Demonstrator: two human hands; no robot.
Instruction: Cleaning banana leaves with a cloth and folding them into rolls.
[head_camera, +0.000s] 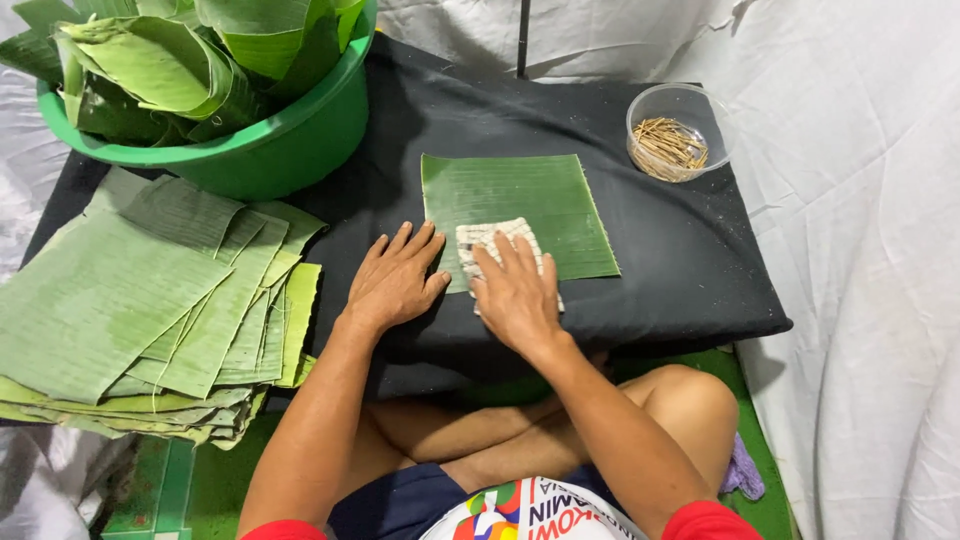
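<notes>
Black padded board (660, 270): wiping banana leaf (520, 205), right hand (515, 295) flat on white cloth (495, 240); left hand (395, 280) beside, open, steadying. Ahead: cloth strokes away toward far edge.

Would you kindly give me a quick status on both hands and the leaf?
Left hand flat on black pad by leaf edge. Right hand pressing white cloth onto banana leaf square. Nothing else lying on the leaf.

No labels, signs or screens are seen. A flat green box (150, 490), perhaps a package, is glimpsed at seven o'clock, partly hidden under stacked leaves (120, 310). A round clear plastic tub (680, 130) is set at two o'clock.
</notes>
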